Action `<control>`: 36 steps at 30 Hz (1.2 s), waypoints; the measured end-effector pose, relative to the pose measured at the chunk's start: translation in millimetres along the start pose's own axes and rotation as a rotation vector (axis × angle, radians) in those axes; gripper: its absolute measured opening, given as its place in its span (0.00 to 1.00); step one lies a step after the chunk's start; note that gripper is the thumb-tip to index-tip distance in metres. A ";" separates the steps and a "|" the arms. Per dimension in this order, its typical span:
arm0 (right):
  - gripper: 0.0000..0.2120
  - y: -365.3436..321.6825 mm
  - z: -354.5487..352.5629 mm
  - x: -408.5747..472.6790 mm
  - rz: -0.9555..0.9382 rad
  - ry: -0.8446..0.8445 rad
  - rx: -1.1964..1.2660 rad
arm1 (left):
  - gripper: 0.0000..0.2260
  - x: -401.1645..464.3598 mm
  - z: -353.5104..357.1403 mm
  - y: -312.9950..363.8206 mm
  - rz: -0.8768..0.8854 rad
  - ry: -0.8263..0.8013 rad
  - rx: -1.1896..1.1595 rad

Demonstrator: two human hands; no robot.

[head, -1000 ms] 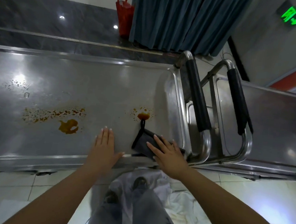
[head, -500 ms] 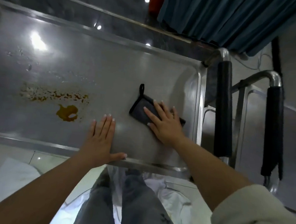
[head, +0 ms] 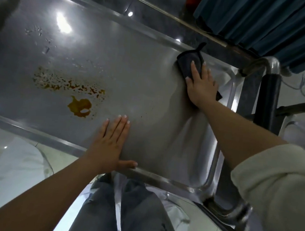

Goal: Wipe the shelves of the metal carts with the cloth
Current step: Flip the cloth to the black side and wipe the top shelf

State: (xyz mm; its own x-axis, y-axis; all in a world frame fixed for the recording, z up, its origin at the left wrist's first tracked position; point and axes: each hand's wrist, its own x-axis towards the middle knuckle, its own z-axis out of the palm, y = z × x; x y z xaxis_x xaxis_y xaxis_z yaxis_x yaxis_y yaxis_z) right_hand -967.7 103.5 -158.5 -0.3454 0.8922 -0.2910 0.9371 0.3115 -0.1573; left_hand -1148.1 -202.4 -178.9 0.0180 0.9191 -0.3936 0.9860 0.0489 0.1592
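Note:
The top shelf of the metal cart [head: 150,82] fills the view, tilted. My right hand [head: 201,84] lies flat on a dark grey cloth [head: 186,61], pressing it onto the shelf near the far right corner, close to the far rim. A loop on the cloth sticks out toward that rim. My left hand [head: 112,141] rests flat and spread on the shelf by the near rim, thumb on the edge, holding nothing. An orange-brown puddle [head: 80,107] and a band of brown specks [head: 69,85] sit on the shelf to the left of my left hand.
Water droplets [head: 38,35] lie at the far left of the shelf. The cart's black-sleeved handle [head: 266,98] stands at the right end. A blue curtain [head: 263,20] hangs beyond. White cloth [head: 15,161] lies on the tiled floor by my legs.
My right hand has slid the cloth away from the near edge across to the far right corner; the small red-brown spot it passed over is gone. My left hand stayed put.

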 end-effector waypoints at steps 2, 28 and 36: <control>0.27 -6.9 10.6 -33.3 -0.017 0.037 0.004 | 0.54 0.7 -2.2 -0.3 -0.001 -0.002 0.009; 0.25 -76.4 42.1 -70.4 -0.105 0.103 0.015 | 0.54 1.8 -2.8 0.9 0.015 0.061 -0.023; 0.25 -87.2 85.9 -203.0 -0.009 0.155 0.003 | 0.47 -23.1 -8.0 5.3 0.078 0.115 -0.074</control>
State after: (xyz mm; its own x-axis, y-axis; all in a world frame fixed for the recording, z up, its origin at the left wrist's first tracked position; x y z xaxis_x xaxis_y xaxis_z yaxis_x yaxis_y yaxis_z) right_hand -983.6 -132.9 -166.8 -0.3414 0.9294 -0.1403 0.9340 0.3186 -0.1617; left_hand -1144.6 -220.2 -161.7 0.0711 0.9598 -0.2714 0.9674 0.0000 0.2533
